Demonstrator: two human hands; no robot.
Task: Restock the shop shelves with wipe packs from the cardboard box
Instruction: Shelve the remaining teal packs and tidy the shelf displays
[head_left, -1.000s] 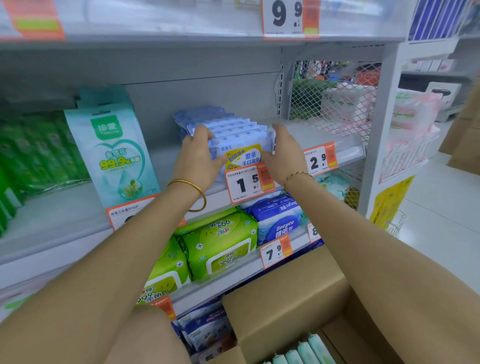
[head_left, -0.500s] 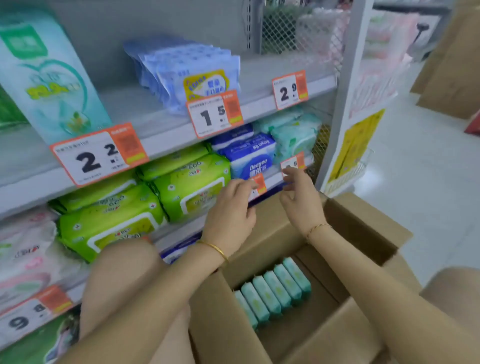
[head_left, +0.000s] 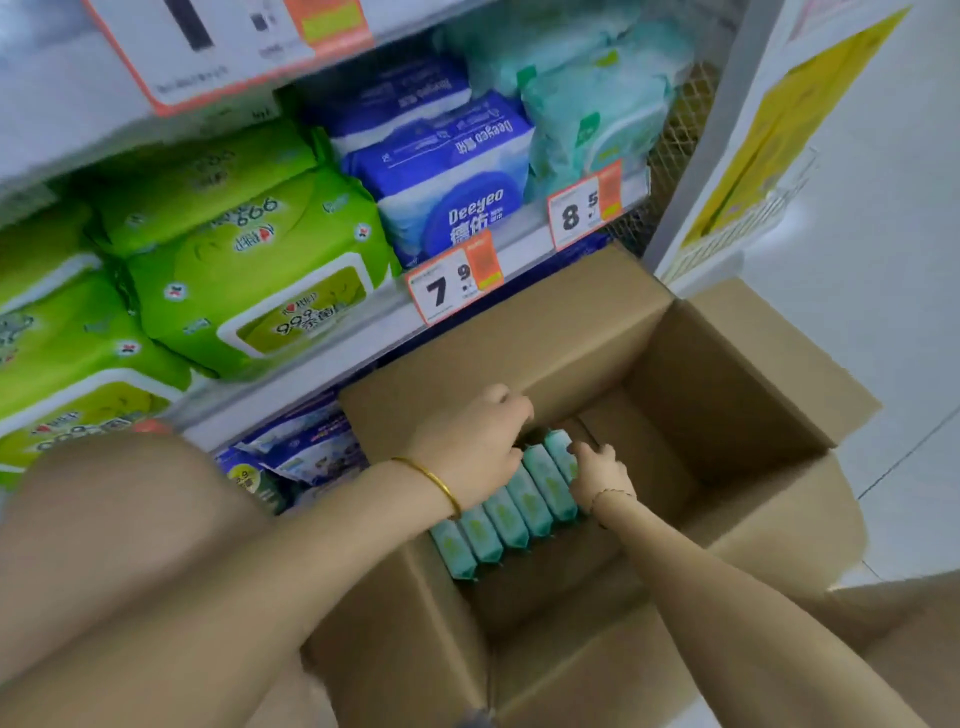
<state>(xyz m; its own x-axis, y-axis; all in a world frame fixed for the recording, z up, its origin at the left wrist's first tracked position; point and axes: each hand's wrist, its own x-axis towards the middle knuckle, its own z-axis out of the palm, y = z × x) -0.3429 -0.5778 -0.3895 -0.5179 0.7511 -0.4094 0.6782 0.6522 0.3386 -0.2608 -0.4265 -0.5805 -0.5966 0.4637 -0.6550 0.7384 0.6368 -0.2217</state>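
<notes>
Left hand (head_left: 467, 447) and right hand (head_left: 597, 480) dropped from shelf (head_left: 363, 335) into cardboard box (head_left: 727, 364), both gripping the teal wipe packs (head_left: 524, 501); I'm starting next batch

A retail shop, seen at a stocked aisle. White metal shelves (head_left: 363, 332) hold sealed goods faced outward and grouped by brand: green wipe packs (head_left: 249, 275), blue Deeyeo packs (head_left: 447, 171) and pale teal packs (head_left: 592, 119). Clipped to the shelf fronts are an orange-and-white price tag (head_left: 454, 283) reading 7 9 and a second tag (head_left: 584, 208) reading 8 5. A yellow notice (head_left: 769, 119) hangs on the white end upright. An open cardboard box (head_left: 727, 384) of small teal packs (head_left: 519, 504) stands on the pale floor (head_left: 883, 260) against the shelving.
</notes>
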